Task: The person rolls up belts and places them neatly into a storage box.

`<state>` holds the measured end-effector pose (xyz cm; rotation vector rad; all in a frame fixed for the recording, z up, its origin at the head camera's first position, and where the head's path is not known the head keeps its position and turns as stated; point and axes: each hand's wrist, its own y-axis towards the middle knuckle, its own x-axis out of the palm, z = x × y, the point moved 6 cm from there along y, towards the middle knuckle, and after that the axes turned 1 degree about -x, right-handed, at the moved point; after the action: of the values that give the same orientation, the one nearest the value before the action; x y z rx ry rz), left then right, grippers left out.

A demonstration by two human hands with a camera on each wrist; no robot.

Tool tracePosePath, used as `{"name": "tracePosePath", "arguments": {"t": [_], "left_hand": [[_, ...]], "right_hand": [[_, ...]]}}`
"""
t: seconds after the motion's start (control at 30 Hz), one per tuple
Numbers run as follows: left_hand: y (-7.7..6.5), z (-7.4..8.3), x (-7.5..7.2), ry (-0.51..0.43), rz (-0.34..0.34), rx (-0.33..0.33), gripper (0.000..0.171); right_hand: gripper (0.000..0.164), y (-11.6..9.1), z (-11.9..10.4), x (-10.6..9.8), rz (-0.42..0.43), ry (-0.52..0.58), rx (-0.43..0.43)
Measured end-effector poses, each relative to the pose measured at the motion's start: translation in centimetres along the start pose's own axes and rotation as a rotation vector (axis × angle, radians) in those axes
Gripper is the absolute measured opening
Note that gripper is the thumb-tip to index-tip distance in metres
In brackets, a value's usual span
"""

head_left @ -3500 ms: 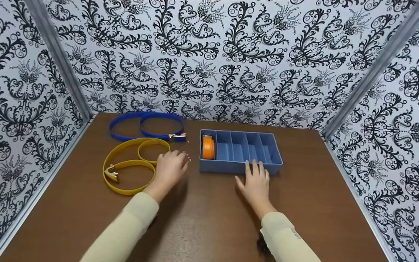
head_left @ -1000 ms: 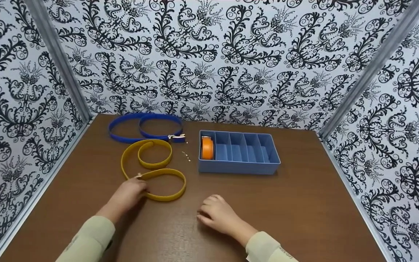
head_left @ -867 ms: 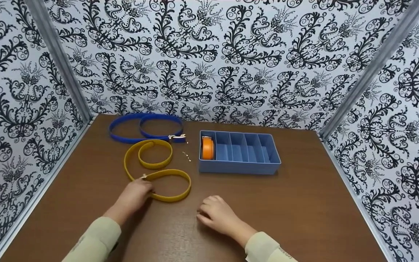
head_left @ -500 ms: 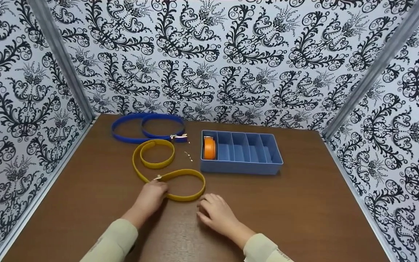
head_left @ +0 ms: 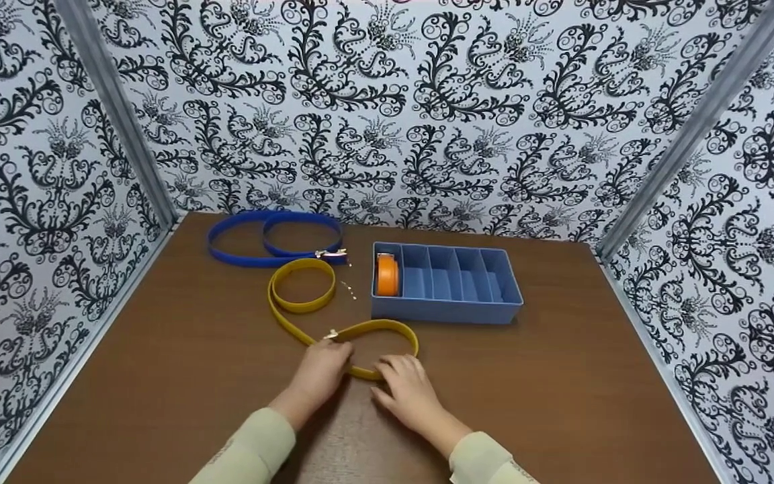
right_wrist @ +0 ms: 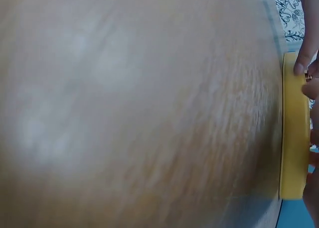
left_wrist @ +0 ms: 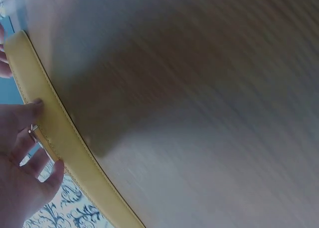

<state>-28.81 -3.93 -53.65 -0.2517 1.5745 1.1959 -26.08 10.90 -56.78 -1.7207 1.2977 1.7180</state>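
Note:
A yellow belt lies on the table in a curl at one end and a larger loop at the other. In the head view my left hand pinches it beside its metal buckle. The left wrist view shows the thumb on the outer face of the stitched strap, fingers behind. My right hand is at the loop's near right side, relaxed fingers reaching over the strap and thumb on the near side. In the right wrist view that hand is mostly cut off behind the yellow strap.
A blue-grey divided tray stands behind the hands, a coiled orange belt in its leftmost compartment. At the back left lies a looped blue belt with a metal buckle. Patterned walls enclose the brown table.
My left hand has slid the yellow belt to the right along the table, drawing its loop up to my right hand. Earlier, my right hand moved from the tray to the near table.

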Motion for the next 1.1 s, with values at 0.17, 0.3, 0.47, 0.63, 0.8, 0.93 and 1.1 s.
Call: {"name": "tracePosePath", "arguments": {"t": [0.17,0.3,0.47,0.63,0.8,0.93,1.1], "left_hand": [[0.7,1.8,0.6,0.012,0.010,0.002,0.020],[1.1,2.6,1.1,-0.017,-0.012,0.006,0.019],[1.4,2.2,2.1,-0.098,-0.173,-0.016,0.019],[1.9,0.8,2.1,-0.128,-0.243,-0.031,0.037],[2.1,-1.3,1.6,-0.102,-0.230,-0.084,0.052],[1.5,-3.4,1.8,-0.070,-0.241,-0.153,0.069],[0.5,-5.1,2.2,-0.054,-0.273,-0.232,0.077]], "right_hand": [[0.022,0.3,0.9,0.3,-0.033,-0.043,0.038],[0.023,0.6,2.1,0.5,-0.076,-0.072,0.079],[0.032,1.2,2.8,1.0,-0.117,-0.210,0.021],[0.035,1.1,3.0,1.1,-0.112,-0.215,0.005],[0.040,0.8,3.4,1.0,-0.136,-0.190,0.053],[0.042,0.9,3.5,0.7,-0.146,-0.180,0.080],[0.043,0.9,3.4,0.5,-0.142,-0.169,0.099]]}}
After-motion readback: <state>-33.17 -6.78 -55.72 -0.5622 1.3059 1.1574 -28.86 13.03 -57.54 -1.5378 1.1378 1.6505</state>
